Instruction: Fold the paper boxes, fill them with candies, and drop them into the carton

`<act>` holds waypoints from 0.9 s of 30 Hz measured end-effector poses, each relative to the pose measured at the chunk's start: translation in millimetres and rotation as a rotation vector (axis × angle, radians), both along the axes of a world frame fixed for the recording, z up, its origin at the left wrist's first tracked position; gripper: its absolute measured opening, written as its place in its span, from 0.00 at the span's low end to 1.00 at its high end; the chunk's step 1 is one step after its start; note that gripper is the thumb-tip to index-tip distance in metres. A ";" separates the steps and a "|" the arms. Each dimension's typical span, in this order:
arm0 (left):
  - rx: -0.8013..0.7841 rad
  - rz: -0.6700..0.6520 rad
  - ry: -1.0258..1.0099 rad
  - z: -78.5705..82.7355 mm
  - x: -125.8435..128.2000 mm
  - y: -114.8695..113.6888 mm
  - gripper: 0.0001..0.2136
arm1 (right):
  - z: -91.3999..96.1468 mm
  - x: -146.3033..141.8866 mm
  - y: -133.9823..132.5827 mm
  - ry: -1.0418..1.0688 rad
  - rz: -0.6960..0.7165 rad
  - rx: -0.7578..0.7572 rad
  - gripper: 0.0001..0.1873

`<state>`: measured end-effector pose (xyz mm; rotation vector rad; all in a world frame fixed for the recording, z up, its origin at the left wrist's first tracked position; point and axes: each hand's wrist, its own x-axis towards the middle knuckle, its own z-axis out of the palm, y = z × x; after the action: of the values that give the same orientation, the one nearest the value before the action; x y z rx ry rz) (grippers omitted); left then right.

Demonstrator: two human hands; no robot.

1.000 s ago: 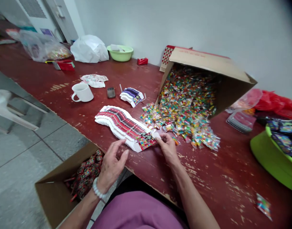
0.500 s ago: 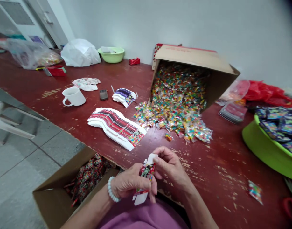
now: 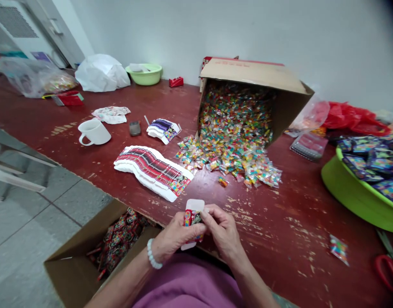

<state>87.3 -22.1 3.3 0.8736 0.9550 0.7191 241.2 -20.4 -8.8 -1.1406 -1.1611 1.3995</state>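
Note:
Both of my hands hold one small flat printed carton (image 3: 192, 212), red with white flaps, just above the near table edge. My left hand (image 3: 175, 237), with a white bead bracelet, grips its lower left side. My right hand (image 3: 222, 229) pinches its right side with closed fingers. A fanned stack of the same flat cartons (image 3: 151, 170) lies on the table just beyond my hands. Further back a tipped cardboard box (image 3: 257, 81) spills a heap of small colourful wrapped sweets (image 3: 235, 149).
An open cardboard box (image 3: 84, 252) with filled red packets stands below the table edge at left. On the red table (image 3: 280, 214) are a white mug (image 3: 93, 131), a smaller carton stack (image 3: 162, 129), a green basin (image 3: 357, 194), red scissors (image 3: 387, 267) and a loose sweet packet (image 3: 339, 249).
My right hand took one carton off the fanned stack and drew it toward me. My left hand closed on it, and both hands now work it at the table edge.

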 end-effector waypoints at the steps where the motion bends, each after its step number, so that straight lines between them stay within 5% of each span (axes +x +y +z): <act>1: 0.056 0.048 0.044 -0.7 -0.2 -0.4 0.12 | 0.8 1.6 2.0 -0.059 -0.033 0.041 0.14; 4: 0.151 0.232 0.108 -1.9 -0.8 -5.1 0.21 | 2.1 3.6 5.6 -0.081 -0.058 0.006 0.13; 7: 0.201 0.340 0.135 -1.5 0.1 -11.6 0.28 | -1.8 -2.2 3.5 0.069 -0.097 -0.079 0.25; 9: 0.234 0.341 0.112 -0.4 0.3 -13.3 0.28 | -5.3 -7.9 0.2 0.139 -0.143 -0.075 0.27; 15: 0.189 0.230 0.071 -0.9 -9.1 -6.9 0.18 | -5.6 -5.1 -1.8 0.072 -0.059 -0.015 0.11; 21: 0.202 0.169 0.092 1.4 -13.8 -3.1 0.10 | 0.4 6.9 11.6 0.090 0.007 -0.147 0.12; 24: 0.241 0.155 0.138 4.3 -13.6 -1.8 0.09 | 2.9 7.5 14.2 0.185 -0.004 -0.186 0.20; 27: 0.192 0.209 0.065 5.2 -13.1 -1.9 0.11 | 3.6 8.2 11.8 0.112 0.066 -0.181 0.14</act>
<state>74.1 -24.0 8.6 0.9791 1.0575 0.9785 249.4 -8.6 -5.2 -1.1413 -1.0163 1.6253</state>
